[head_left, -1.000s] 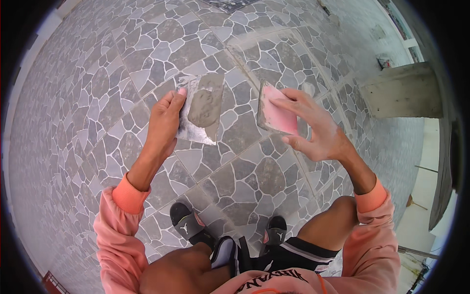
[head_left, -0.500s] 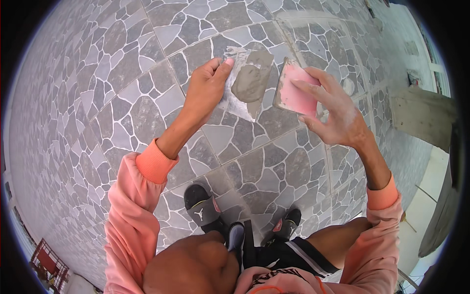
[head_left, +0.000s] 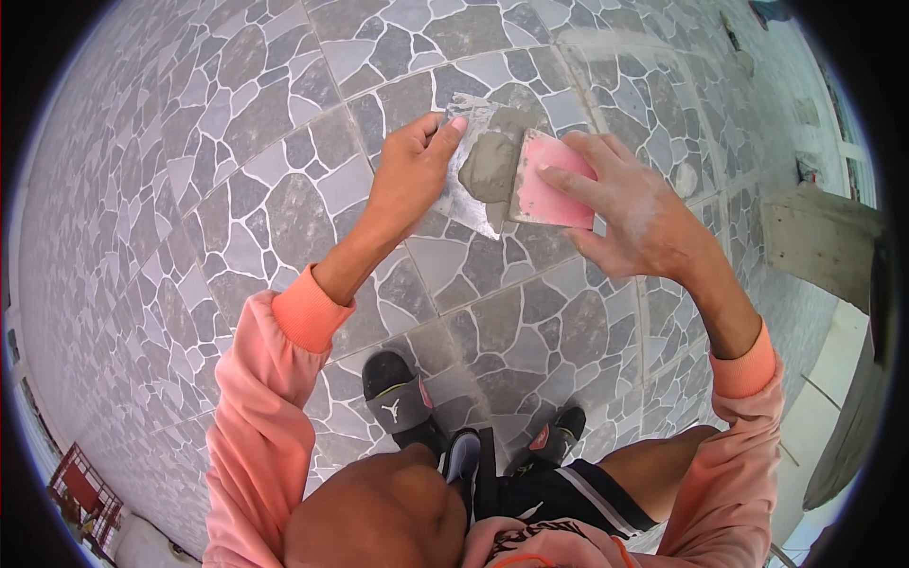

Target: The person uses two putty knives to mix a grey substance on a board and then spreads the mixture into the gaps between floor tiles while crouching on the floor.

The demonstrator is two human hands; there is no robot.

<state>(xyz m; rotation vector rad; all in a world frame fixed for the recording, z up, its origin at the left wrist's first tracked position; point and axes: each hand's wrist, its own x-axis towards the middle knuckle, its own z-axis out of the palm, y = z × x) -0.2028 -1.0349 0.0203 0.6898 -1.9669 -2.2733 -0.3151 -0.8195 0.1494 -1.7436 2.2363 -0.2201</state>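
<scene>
My left hand (head_left: 409, 175) is closed on the left edge of a thin silvery plate (head_left: 456, 201), thumb on top. A lump of wet grey mortar (head_left: 489, 168) lies on the plate. My right hand (head_left: 644, 213) grips a flat pink spreader (head_left: 549, 189), its edges smeared with grey. The spreader's left edge meets the right side of the mortar and covers part of the plate there. Pale dust coats the back of my right hand.
Under me is a floor of stone-patterned tiles (head_left: 312, 218) with pale joints. My feet, in dark slide sandals (head_left: 398, 407), stand just below my hands. A grey, mortar-stained board (head_left: 822, 241) juts in at the right. A reddish metal rack (head_left: 83, 488) stands at the far lower left.
My right hand has brought the pink spreader left, from beside the plate to the mortar's edge. The spreader is turned slightly. My left hand still holds the plate.
</scene>
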